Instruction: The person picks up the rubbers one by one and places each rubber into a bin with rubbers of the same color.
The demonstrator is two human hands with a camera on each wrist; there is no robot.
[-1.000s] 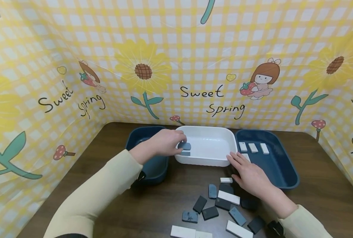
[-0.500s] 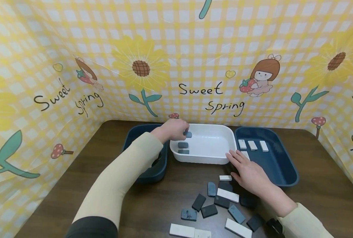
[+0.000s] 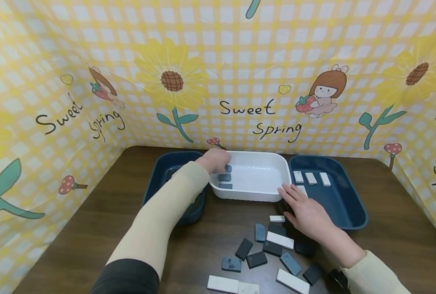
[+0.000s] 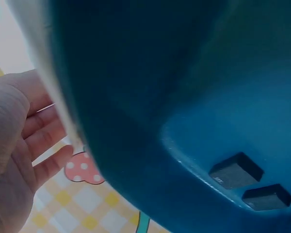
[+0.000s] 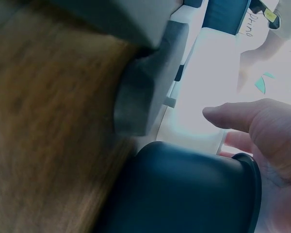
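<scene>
In the head view my left hand (image 3: 215, 160) is at the far-left corner of the white tray (image 3: 256, 197), with fingertips around a small blue-grey block (image 3: 229, 168). Its thumb and index finger are mostly hidden, and the left wrist view shows the other fingers loosely bent by the rim. Two similar rectangular blocks, a middle one (image 3: 224, 177) and a near one (image 3: 225, 186), lie in a column below it. My right hand (image 3: 309, 212) lies with fingers extended on the tray's near-right corner, beside the right blue tray (image 3: 361, 216).
The right blue tray holds several white blocks (image 3: 311, 178). A left blue tray (image 3: 157, 171) stands under my left forearm, with black blocks (image 4: 236, 171) inside. Loose black, white and blue-grey blocks (image 3: 256, 259) lie on the brown table (image 3: 85, 232) in front. A checked cloth (image 3: 218, 73) hangs behind.
My left hand has moved from the second block's place to the tray's far-left corner, bringing a third block into line with the others. The right hand has stayed at the tray corner.
</scene>
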